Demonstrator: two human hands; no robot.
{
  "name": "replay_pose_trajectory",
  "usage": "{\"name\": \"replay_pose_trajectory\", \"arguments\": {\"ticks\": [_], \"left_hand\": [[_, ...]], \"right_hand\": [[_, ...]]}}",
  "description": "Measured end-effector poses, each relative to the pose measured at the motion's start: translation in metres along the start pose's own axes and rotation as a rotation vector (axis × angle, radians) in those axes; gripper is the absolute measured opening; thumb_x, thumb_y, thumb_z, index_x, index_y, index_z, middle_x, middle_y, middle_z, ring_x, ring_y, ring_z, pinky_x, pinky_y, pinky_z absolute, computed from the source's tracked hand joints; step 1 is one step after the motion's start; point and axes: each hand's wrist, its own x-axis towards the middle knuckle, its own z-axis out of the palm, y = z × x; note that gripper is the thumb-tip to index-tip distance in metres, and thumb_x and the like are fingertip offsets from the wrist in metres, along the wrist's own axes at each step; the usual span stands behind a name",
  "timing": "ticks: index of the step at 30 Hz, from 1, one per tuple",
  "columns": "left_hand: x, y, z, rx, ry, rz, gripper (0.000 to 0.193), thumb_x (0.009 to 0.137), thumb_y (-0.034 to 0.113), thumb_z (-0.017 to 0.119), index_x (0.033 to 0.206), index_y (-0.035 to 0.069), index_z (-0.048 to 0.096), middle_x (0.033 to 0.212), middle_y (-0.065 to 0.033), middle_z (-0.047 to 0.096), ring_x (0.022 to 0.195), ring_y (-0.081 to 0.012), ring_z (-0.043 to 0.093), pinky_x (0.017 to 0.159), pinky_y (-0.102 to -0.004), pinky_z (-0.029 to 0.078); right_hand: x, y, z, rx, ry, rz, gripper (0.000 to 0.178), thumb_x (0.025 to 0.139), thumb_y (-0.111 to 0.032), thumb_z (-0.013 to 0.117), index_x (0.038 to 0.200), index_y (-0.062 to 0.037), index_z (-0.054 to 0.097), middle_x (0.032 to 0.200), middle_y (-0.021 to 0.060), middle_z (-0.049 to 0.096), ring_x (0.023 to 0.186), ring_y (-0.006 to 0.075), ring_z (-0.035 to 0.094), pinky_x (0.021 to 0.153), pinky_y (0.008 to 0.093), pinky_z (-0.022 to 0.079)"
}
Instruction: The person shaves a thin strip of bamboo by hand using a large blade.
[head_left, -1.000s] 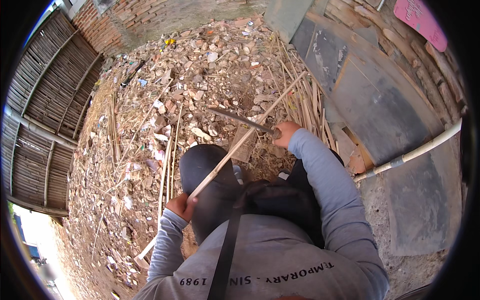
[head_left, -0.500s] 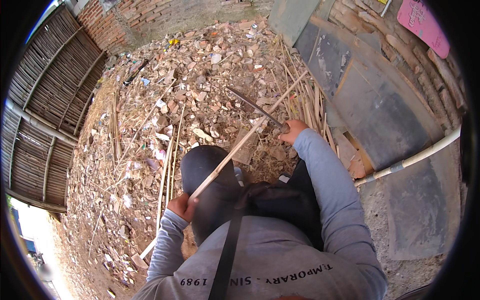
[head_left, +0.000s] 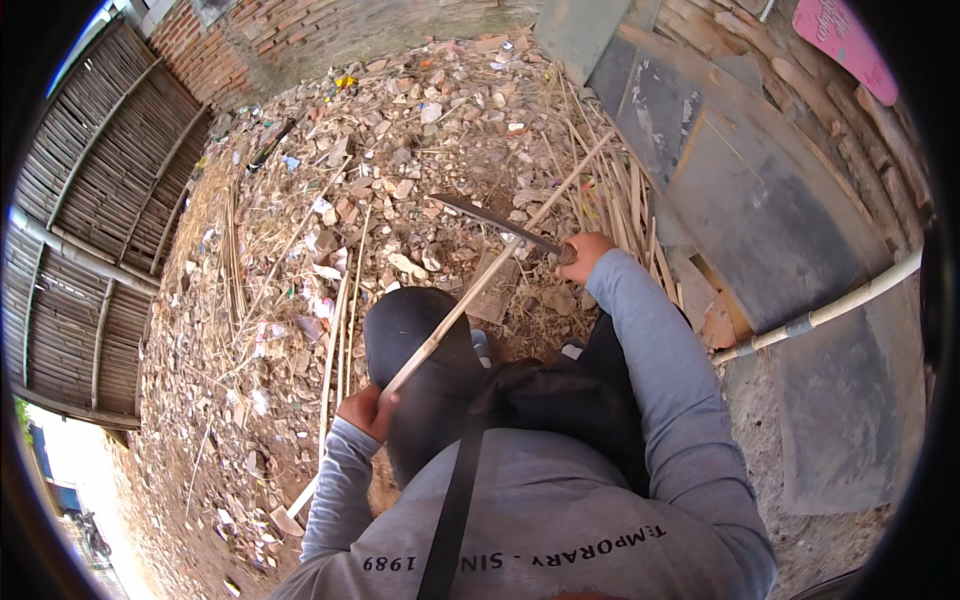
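Note:
My left hand [head_left: 370, 411] is closed round the near end of a long, pale bamboo strip [head_left: 440, 333], beside my left knee. The strip slants up across that knee toward the far right. My right hand [head_left: 585, 256] grips the handle of a machete [head_left: 497, 222], its dark blade pointing to the far left. The blade crosses the strip around its middle; whether they touch I cannot tell. Most of the handle is hidden in my fingers.
Rubble and dry straw [head_left: 400, 160] cover the ground ahead. More bamboo strips [head_left: 332, 350] lie left of my knee, others at right. Grey boards [head_left: 770, 220] lean at right, near a pale pole [head_left: 830, 312]. A bamboo slat wall [head_left: 90, 190] stands left, a brick wall [head_left: 290, 40] behind.
The machete blade has turned, its tip moving left and slightly nearer, so it lies flatter across the strip. My left hand and the strip have hardly moved.

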Motion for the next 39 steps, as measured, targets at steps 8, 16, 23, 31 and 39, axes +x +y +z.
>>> {"name": "replay_pose_trajectory", "arguments": {"ticks": [8, 16, 23, 31, 39], "left_hand": [[0.0, -0.006, 0.004, 0.017, 0.015, 0.033, 0.045, 0.089, 0.043, 0.055, 0.068, 0.004, 0.049, 0.052, -0.0185, 0.049, 0.051, -0.0388, 0.054, 0.048, -0.0447, 0.041], [0.0, -0.006, 0.004, 0.022, 0.014, 0.024, 0.044, 0.089, 0.042, 0.056, 0.067, 0.004, 0.048, 0.052, -0.018, 0.049, 0.051, -0.0386, 0.053, 0.048, -0.0446, 0.04], [0.001, -0.006, 0.003, 0.044, 0.011, 0.038, 0.043, 0.089, 0.041, 0.057, 0.067, 0.004, 0.048, 0.051, -0.0172, 0.048, 0.049, -0.0372, 0.053, 0.048, -0.0437, 0.04], [0.0, 0.0, 0.001, -0.001, 0.012, 0.011, 0.043, 0.088, 0.041, 0.057, 0.069, 0.004, 0.052, 0.051, -0.0169, 0.049, 0.048, -0.036, 0.053, 0.048, -0.0427, 0.04], [0.0, 0.005, -0.002, 0.016, -0.009, -0.006, 0.044, 0.088, 0.043, 0.056, 0.07, 0.004, 0.052, 0.052, -0.0173, 0.05, 0.05, -0.0367, 0.054, 0.049, -0.0429, 0.041]], "right_hand": [[-0.002, 0.0, -0.001, 0.016, 0.033, -0.006, 0.04, 0.066, -0.037, 0.075, 0.089, -0.0052, 0.067, 0.082, 0.0176, 0.065, 0.081, 0.0347, 0.063, 0.075, 0.0426, 0.049], [-0.005, -0.005, -0.003, 0.008, 0.007, 0.042, 0.033, 0.068, -0.034, 0.07, 0.09, -0.0092, 0.067, 0.087, 0.0158, 0.067, 0.086, 0.0348, 0.063, 0.078, 0.0428, 0.05], [-0.004, -0.003, -0.003, -0.01, 0.016, 0.028, 0.035, 0.068, -0.035, 0.072, 0.091, -0.0096, 0.067, 0.088, 0.0151, 0.067, 0.087, 0.0346, 0.063, 0.079, 0.0421, 0.05], [-0.005, -0.002, 0.0, 0.054, 0.053, 0.006, 0.035, 0.068, -0.033, 0.074, 0.087, -0.0051, 0.066, 0.078, 0.0163, 0.065, 0.077, 0.0339, 0.064, 0.072, 0.0426, 0.05], [-0.003, -0.002, -0.002, 0.007, -0.01, 0.037, 0.041, 0.068, -0.037, 0.072, 0.096, -0.0075, 0.067, 0.092, 0.016, 0.067, 0.09, 0.034, 0.063, 0.081, 0.0417, 0.05]]}}
